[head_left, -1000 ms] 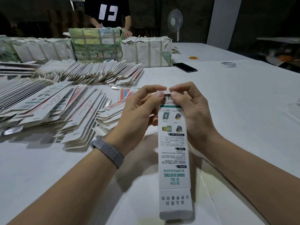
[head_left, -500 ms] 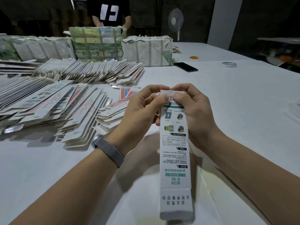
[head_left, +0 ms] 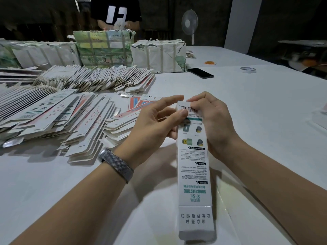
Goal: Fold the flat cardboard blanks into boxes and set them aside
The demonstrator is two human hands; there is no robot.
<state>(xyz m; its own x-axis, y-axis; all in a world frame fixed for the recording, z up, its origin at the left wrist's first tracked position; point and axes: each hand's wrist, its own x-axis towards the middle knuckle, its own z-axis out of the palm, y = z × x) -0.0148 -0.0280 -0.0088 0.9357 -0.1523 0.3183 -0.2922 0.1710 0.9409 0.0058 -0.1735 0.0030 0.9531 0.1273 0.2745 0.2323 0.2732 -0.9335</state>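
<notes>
Our left hand point(head_left: 155, 124) and right hand point(head_left: 212, 121) both grip the far end of a long white box point(head_left: 193, 174), thumbs on its printed face, fingers curled round its sides; we hold it above the white table point(head_left: 265, 103), just right of the fanned flat blanks point(head_left: 53, 117)

Could not make out the small print on the box point(head_left: 193, 167): too fine. Far end flap of that box partly covered by fingers of the left hand point(head_left: 155, 124) and right hand point(head_left: 215, 121). Standing person point(head_left: 115, 14) cropped at the top edge, hands blurred behind the wrapped bundle point(head_left: 104, 48). Flat blanks point(head_left: 44, 110) cut off at the left edge.
</notes>
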